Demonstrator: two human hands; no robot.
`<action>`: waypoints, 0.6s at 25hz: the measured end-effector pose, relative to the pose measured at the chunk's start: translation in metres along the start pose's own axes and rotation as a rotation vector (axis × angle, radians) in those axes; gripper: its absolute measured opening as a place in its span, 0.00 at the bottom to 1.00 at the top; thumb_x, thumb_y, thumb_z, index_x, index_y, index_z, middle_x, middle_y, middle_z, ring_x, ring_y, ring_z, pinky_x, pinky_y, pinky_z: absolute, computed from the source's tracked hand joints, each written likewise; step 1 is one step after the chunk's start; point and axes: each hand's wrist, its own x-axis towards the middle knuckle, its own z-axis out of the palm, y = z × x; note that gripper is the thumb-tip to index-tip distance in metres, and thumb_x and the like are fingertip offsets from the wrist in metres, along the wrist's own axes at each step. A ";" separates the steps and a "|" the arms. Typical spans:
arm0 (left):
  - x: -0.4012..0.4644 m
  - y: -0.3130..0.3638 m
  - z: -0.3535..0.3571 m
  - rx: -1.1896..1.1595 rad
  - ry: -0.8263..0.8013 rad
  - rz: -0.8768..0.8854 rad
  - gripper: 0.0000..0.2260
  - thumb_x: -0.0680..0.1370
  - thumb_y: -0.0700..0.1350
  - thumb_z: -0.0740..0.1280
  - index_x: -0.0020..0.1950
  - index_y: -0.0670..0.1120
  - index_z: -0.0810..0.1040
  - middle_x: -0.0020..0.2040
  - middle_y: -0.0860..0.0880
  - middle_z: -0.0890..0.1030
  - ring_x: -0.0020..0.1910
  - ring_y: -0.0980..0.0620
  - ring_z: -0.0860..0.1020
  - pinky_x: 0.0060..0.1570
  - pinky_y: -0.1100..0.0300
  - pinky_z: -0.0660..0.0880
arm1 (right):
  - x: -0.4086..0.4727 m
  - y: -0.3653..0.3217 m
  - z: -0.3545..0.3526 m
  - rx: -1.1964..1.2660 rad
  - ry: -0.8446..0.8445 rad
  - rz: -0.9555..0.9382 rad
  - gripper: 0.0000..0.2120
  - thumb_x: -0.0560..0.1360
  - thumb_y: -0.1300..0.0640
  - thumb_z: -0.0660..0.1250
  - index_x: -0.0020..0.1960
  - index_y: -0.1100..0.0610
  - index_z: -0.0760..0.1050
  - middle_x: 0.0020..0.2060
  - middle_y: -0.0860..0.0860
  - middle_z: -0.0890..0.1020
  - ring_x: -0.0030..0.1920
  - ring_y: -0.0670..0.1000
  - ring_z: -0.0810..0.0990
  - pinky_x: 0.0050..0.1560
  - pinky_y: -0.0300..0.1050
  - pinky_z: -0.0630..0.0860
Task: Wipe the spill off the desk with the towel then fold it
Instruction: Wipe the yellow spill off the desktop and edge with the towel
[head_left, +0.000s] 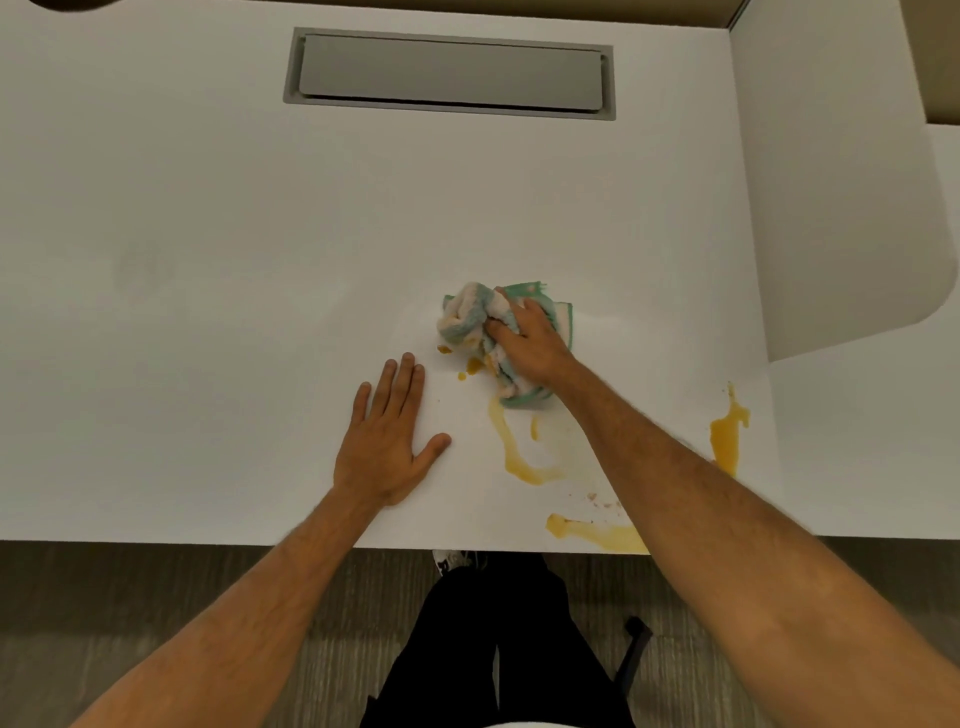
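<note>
Left hand (387, 447): flat, fingers spread, palm down on smooth white desk (208, 312), centre frame. Right hand (530, 340): gripping bunched terry towel (470, 317), teal-and-cream, just above centre. Spill (519, 457): orange-yellow smears, lower right; no legible writing.

A grey hatch (449, 74) lies closed and flush at the far side. Below the near edge, wood-grain floor (156, 597) shows, with a dark, possibly chair, leg (635, 656).

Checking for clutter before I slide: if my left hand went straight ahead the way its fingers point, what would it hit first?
Probably nothing: the left hand points up bare desk, left of the towel.
</note>
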 end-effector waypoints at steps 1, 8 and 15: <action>0.000 0.000 0.001 -0.001 0.003 -0.001 0.41 0.82 0.70 0.49 0.86 0.48 0.40 0.87 0.50 0.41 0.86 0.50 0.41 0.82 0.46 0.44 | 0.002 -0.004 0.004 -0.046 -0.037 -0.021 0.27 0.83 0.45 0.59 0.80 0.49 0.60 0.79 0.55 0.64 0.80 0.56 0.56 0.79 0.55 0.54; 0.000 -0.002 0.000 -0.030 0.012 0.007 0.40 0.83 0.69 0.50 0.86 0.48 0.39 0.87 0.51 0.40 0.86 0.51 0.41 0.83 0.45 0.45 | -0.027 0.006 -0.015 -0.124 -0.181 -0.225 0.12 0.79 0.51 0.65 0.55 0.59 0.80 0.47 0.50 0.78 0.44 0.45 0.73 0.43 0.29 0.65; -0.001 0.000 -0.002 -0.010 -0.004 -0.005 0.40 0.83 0.69 0.48 0.86 0.47 0.40 0.87 0.50 0.40 0.85 0.50 0.40 0.83 0.43 0.48 | -0.086 0.059 -0.062 0.107 0.045 -0.014 0.15 0.73 0.46 0.62 0.36 0.56 0.76 0.32 0.46 0.80 0.33 0.41 0.76 0.38 0.40 0.72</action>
